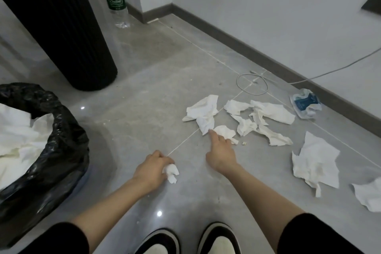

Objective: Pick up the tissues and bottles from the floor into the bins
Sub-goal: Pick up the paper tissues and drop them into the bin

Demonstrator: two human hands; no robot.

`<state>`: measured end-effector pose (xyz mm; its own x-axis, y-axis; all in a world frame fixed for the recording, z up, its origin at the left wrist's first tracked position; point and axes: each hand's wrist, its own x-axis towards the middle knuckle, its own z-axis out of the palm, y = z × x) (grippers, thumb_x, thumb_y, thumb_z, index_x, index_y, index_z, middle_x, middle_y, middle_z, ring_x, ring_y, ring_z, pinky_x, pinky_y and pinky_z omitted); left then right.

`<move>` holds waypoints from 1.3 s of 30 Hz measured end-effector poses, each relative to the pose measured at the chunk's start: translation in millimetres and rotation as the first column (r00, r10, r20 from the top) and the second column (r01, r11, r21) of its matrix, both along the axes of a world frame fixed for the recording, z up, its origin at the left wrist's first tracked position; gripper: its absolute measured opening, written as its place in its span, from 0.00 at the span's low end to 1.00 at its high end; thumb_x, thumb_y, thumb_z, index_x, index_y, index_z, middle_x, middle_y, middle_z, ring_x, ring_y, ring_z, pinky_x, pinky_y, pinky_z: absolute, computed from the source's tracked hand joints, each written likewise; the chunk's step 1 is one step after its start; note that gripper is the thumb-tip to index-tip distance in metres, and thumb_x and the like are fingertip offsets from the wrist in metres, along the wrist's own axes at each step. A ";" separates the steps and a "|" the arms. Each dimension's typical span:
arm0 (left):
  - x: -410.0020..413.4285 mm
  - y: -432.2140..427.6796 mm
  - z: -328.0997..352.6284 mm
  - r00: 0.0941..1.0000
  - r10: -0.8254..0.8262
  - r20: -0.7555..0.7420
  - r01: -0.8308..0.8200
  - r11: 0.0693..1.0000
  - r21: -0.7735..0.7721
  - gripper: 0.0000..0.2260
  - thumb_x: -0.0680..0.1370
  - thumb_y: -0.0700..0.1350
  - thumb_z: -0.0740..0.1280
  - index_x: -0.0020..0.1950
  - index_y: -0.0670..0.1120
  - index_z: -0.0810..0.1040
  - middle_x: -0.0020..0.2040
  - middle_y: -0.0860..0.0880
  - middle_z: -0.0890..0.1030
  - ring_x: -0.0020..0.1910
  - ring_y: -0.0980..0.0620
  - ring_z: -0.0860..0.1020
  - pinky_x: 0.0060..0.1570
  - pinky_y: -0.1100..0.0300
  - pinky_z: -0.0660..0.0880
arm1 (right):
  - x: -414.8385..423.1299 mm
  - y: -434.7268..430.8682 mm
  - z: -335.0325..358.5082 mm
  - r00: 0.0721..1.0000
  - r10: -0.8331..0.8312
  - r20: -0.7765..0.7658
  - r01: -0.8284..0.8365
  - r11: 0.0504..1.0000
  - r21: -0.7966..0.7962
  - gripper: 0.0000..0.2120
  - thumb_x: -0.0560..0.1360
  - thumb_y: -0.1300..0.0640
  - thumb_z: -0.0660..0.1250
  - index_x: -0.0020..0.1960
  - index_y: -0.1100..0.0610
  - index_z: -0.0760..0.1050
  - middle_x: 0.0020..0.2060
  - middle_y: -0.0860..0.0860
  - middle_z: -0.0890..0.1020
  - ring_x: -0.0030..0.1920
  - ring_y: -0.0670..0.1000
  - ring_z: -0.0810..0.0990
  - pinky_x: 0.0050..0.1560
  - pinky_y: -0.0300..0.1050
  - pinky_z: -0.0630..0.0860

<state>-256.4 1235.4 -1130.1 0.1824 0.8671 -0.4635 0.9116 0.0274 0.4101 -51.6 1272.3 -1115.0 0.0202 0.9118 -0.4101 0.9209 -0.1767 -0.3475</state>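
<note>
Head view: left hand (151,168) w/ grip pinched round a small crumpled white tissue wad (171,172), low over the grey tiled floor (144,99), probably ready to carry to the black-bagged bin (47,140) just left of it, already part full of tissue. Right hand (221,150) farther from the bin, fingers spread, reaching onto a crumpled white tissue (224,132); nothing gripped yet. Approx 6 more loose tissues lie beyond, well right of the bin. 1 clear plastic bottle w/ green label (116,2) stands behind the bin, by the wall. 1 bin in view.
</note>
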 end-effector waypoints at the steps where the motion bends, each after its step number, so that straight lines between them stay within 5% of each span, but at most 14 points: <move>1: 0.8 -1.4 0.2 1.000 0.007 0.010 -0.007 1.000 0.017 0.16 0.75 0.46 0.65 0.62 0.58 0.75 0.58 0.52 0.70 0.60 0.52 0.70 0.58 0.59 0.70 | -0.2 -0.5 -2.0 1.000 -0.030 0.001 0.030 1.000 -0.004 0.34 0.74 0.63 0.59 0.77 0.54 0.49 0.68 0.56 0.65 0.68 0.59 0.62 0.65 0.49 0.64; 8: 2.9 -5.6 -1.4 0.993 0.072 0.096 -0.076 0.996 0.043 0.11 0.73 0.49 0.63 0.52 0.61 0.78 0.50 0.56 0.75 0.50 0.56 0.74 0.51 0.60 0.73 | 7.1 3.8 -9.4 0.981 -0.121 0.151 0.069 0.948 0.310 0.24 0.73 0.62 0.61 0.69 0.57 0.63 0.66 0.56 0.64 0.65 0.58 0.62 0.61 0.48 0.66; 12: 3.0 -5.3 -4.8 0.987 0.117 0.109 -0.124 0.990 0.059 0.10 0.75 0.50 0.61 0.51 0.60 0.79 0.47 0.58 0.79 0.45 0.60 0.73 0.44 0.64 0.71 | 19.7 11.4 -16.1 0.997 -0.073 0.027 0.068 0.988 0.142 0.28 0.74 0.63 0.60 0.72 0.57 0.59 0.73 0.54 0.59 0.72 0.57 0.58 0.66 0.49 0.63; 16: 9.6 -5.1 -1.8 0.969 0.195 0.155 -0.207 0.976 0.069 0.08 0.77 0.45 0.63 0.50 0.44 0.79 0.36 0.53 0.74 0.35 0.55 0.71 0.30 0.68 0.63 | 24.3 1.3 -29.6 0.999 -0.012 0.046 0.006 0.993 0.118 0.21 0.75 0.65 0.58 0.68 0.58 0.66 0.68 0.53 0.65 0.66 0.56 0.63 0.60 0.49 0.69; 22: 14.3 -7.3 -1.2 0.896 0.337 0.288 -0.354 0.935 0.008 0.07 0.78 0.47 0.64 0.50 0.47 0.80 0.43 0.52 0.81 0.42 0.54 0.77 0.41 0.64 0.71 | 25.0 -6.6 -30.5 0.996 -0.014 0.084 0.000 0.986 0.164 0.10 0.74 0.65 0.59 0.55 0.58 0.71 0.55 0.52 0.75 0.56 0.55 0.72 0.47 0.47 0.70; 29: 19.6 -4.1 16.5 0.839 0.380 0.389 -0.419 0.908 0.017 0.07 0.78 0.45 0.63 0.51 0.47 0.80 0.42 0.54 0.80 0.41 0.55 0.77 0.42 0.64 0.72 | 2.7 -16.2 -18.1 0.970 -0.108 -0.216 0.145 0.976 0.160 0.14 0.74 0.64 0.60 0.58 0.58 0.62 0.46 0.51 0.74 0.44 0.55 0.74 0.40 0.44 0.66; 33: 15.4 3.0 37.4 0.756 0.436 0.488 -0.517 0.855 0.035 0.08 0.78 0.45 0.64 0.53 0.46 0.80 0.40 0.55 0.80 0.38 0.55 0.78 0.45 0.54 0.78 | -29.2 -10.6 -1.4 0.854 -0.151 -0.497 0.267 0.949 0.170 0.17 0.75 0.62 0.62 0.63 0.57 0.65 0.47 0.48 0.75 0.44 0.49 0.75 0.44 0.41 0.67; 39: -9.5 13.6 85.6 0.685 0.409 0.603 -0.625 0.755 0.198 0.10 0.78 0.46 0.64 0.56 0.49 0.81 0.47 0.53 0.83 0.38 0.50 0.79 0.44 0.52 0.79 | -80.5 -1.4 44.2 0.471 -0.224 -0.853 0.414 0.910 -0.010 0.11 0.74 0.62 0.67 0.53 0.49 0.72 0.49 0.50 0.79 0.42 0.44 0.79 0.42 0.38 0.75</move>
<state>-266.0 1249.1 -1044.5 -0.2441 0.9667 -0.0767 0.4540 0.1838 0.8718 -132.0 1270.9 -1070.8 0.0680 0.9682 -0.2408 0.0902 -0.2463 -0.9650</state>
